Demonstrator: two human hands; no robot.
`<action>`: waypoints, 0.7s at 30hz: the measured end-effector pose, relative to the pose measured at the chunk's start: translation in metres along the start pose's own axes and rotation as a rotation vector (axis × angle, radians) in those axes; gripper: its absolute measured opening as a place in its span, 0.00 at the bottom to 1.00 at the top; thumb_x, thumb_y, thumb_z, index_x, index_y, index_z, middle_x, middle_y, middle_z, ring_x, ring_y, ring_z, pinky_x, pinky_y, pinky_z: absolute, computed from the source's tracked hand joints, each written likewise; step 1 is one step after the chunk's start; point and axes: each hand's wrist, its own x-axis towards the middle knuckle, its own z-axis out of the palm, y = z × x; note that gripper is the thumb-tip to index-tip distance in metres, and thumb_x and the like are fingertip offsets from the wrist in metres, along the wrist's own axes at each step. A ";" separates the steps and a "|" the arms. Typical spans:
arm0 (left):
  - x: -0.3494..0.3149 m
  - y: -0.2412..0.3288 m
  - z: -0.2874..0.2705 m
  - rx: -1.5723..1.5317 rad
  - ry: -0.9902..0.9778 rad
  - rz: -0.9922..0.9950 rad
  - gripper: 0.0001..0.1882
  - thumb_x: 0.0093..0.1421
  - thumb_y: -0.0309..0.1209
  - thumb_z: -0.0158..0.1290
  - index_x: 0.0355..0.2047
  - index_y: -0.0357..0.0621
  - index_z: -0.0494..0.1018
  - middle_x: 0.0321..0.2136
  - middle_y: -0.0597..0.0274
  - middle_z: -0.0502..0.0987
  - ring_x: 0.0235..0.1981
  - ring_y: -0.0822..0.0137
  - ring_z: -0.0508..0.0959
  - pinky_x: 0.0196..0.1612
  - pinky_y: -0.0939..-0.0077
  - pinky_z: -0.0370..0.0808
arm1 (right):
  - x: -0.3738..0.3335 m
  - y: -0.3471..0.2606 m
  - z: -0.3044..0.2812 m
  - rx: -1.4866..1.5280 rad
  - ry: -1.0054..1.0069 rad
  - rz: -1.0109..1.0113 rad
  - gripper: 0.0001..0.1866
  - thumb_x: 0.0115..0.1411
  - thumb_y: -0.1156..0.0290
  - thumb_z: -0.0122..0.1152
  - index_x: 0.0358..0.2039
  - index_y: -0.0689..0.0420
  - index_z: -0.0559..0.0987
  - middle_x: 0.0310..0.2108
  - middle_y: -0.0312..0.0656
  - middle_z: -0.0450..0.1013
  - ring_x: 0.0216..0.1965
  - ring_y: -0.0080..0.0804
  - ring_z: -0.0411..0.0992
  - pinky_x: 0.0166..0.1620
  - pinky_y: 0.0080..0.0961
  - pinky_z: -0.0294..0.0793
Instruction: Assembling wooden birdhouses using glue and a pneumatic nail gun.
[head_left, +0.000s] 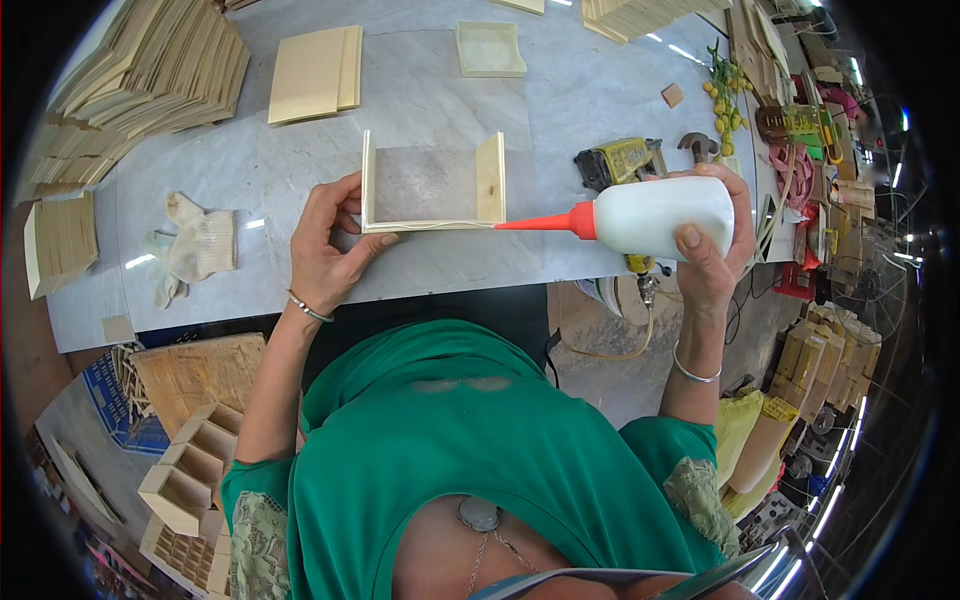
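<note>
A three-sided wooden frame (490, 180) stands on the table in front of me, its far side open. My left hand (335, 235) grips its near left corner, thumb along the near edge and fingers round the left side. In my right hand (715, 240) is a white glue bottle (660, 215) with a long red nozzle, held tilted sideways. The nozzle's tip meets the frame's near right corner. A thin pale line of glue (440, 226) seems to run along the near edge.
Tall stacks of thin wooden boards (150, 75) stand at the far left, with two loose panels (312, 75) beside them. A white glove (205, 240) lies left. Behind the bottle are a yellow nail gun (622, 160) and a hammer (698, 146). A shallow tray (490, 50) sits far back.
</note>
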 end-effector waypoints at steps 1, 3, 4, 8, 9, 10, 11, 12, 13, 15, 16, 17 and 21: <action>0.000 -0.001 0.000 -0.002 -0.005 0.002 0.32 0.45 0.30 0.68 0.51 0.40 0.70 0.36 0.64 0.72 0.34 0.72 0.72 0.34 0.81 0.70 | -0.001 -0.001 0.000 0.013 0.007 0.011 0.31 0.46 0.66 0.72 0.49 0.62 0.69 0.39 0.44 0.73 0.41 0.30 0.72 0.47 0.25 0.71; 0.000 -0.003 0.000 -0.008 -0.003 0.000 0.32 0.45 0.29 0.68 0.51 0.39 0.70 0.37 0.64 0.72 0.34 0.72 0.72 0.35 0.81 0.70 | -0.002 0.000 -0.003 0.012 0.018 0.007 0.32 0.46 0.66 0.72 0.49 0.62 0.69 0.39 0.45 0.74 0.41 0.30 0.72 0.47 0.25 0.71; 0.000 -0.003 0.000 -0.009 -0.007 0.002 0.32 0.45 0.29 0.68 0.51 0.39 0.70 0.37 0.64 0.72 0.34 0.72 0.72 0.35 0.81 0.70 | -0.002 0.001 -0.004 0.013 0.023 0.004 0.32 0.46 0.66 0.72 0.49 0.61 0.69 0.39 0.45 0.74 0.42 0.30 0.72 0.47 0.25 0.71; -0.001 -0.004 0.000 -0.013 -0.008 -0.001 0.32 0.45 0.28 0.67 0.52 0.37 0.70 0.37 0.63 0.72 0.34 0.72 0.72 0.35 0.81 0.71 | 0.000 0.005 -0.006 0.016 0.026 0.009 0.32 0.46 0.66 0.73 0.49 0.61 0.69 0.40 0.44 0.73 0.42 0.29 0.72 0.47 0.24 0.70; -0.001 -0.005 0.000 -0.015 -0.007 -0.006 0.32 0.45 0.27 0.67 0.51 0.37 0.70 0.37 0.63 0.72 0.34 0.72 0.72 0.36 0.81 0.71 | 0.000 0.008 -0.009 0.008 0.028 -0.005 0.32 0.46 0.66 0.73 0.49 0.61 0.69 0.40 0.43 0.72 0.42 0.29 0.72 0.47 0.24 0.70; -0.002 -0.004 0.000 -0.015 -0.008 -0.005 0.32 0.45 0.27 0.67 0.51 0.37 0.70 0.37 0.63 0.72 0.34 0.72 0.72 0.36 0.81 0.71 | 0.001 0.010 -0.011 0.000 0.030 -0.018 0.31 0.46 0.66 0.73 0.49 0.62 0.70 0.40 0.42 0.72 0.42 0.28 0.71 0.47 0.23 0.70; -0.002 -0.004 0.001 -0.016 -0.009 -0.004 0.32 0.45 0.28 0.67 0.51 0.37 0.70 0.37 0.63 0.72 0.34 0.72 0.72 0.36 0.81 0.71 | 0.001 0.010 -0.011 -0.001 0.031 -0.018 0.31 0.46 0.66 0.73 0.49 0.62 0.70 0.40 0.42 0.72 0.42 0.28 0.71 0.47 0.23 0.70; -0.002 -0.003 0.001 -0.018 -0.009 -0.003 0.32 0.45 0.28 0.67 0.51 0.37 0.70 0.37 0.63 0.72 0.34 0.72 0.72 0.36 0.81 0.71 | 0.003 0.009 -0.010 -0.004 0.035 -0.015 0.31 0.46 0.66 0.73 0.49 0.62 0.70 0.41 0.41 0.71 0.42 0.28 0.71 0.47 0.23 0.70; -0.002 -0.003 0.001 -0.018 -0.009 -0.003 0.32 0.45 0.28 0.67 0.51 0.37 0.70 0.37 0.63 0.72 0.34 0.72 0.72 0.36 0.81 0.71 | 0.004 0.009 -0.010 -0.008 0.039 -0.012 0.31 0.46 0.66 0.73 0.49 0.62 0.70 0.41 0.41 0.71 0.42 0.27 0.71 0.47 0.22 0.70; -0.002 -0.005 0.000 -0.008 -0.005 0.002 0.32 0.45 0.28 0.68 0.51 0.37 0.70 0.37 0.62 0.72 0.34 0.72 0.72 0.35 0.81 0.71 | 0.008 0.009 -0.008 0.000 0.044 -0.006 0.31 0.46 0.66 0.73 0.49 0.62 0.70 0.41 0.41 0.71 0.42 0.27 0.71 0.47 0.22 0.70; -0.001 -0.006 0.000 -0.010 -0.005 0.001 0.32 0.45 0.28 0.68 0.51 0.37 0.70 0.37 0.62 0.72 0.34 0.72 0.72 0.35 0.81 0.71 | 0.010 0.009 -0.007 0.008 0.049 0.000 0.31 0.46 0.66 0.73 0.49 0.62 0.70 0.41 0.41 0.71 0.42 0.27 0.71 0.47 0.22 0.70; -0.001 -0.007 0.000 -0.015 -0.002 0.005 0.32 0.45 0.29 0.68 0.51 0.36 0.70 0.37 0.62 0.72 0.34 0.72 0.72 0.35 0.81 0.71 | 0.013 0.010 -0.006 0.006 0.048 0.002 0.31 0.46 0.66 0.73 0.49 0.62 0.70 0.41 0.41 0.71 0.42 0.27 0.71 0.47 0.22 0.70; 0.000 -0.003 0.000 -0.018 0.003 -0.001 0.32 0.45 0.29 0.68 0.51 0.36 0.70 0.38 0.62 0.71 0.34 0.71 0.72 0.35 0.81 0.71 | 0.019 0.012 -0.007 0.023 0.050 -0.036 0.31 0.47 0.67 0.73 0.49 0.62 0.69 0.41 0.41 0.71 0.42 0.27 0.71 0.47 0.22 0.70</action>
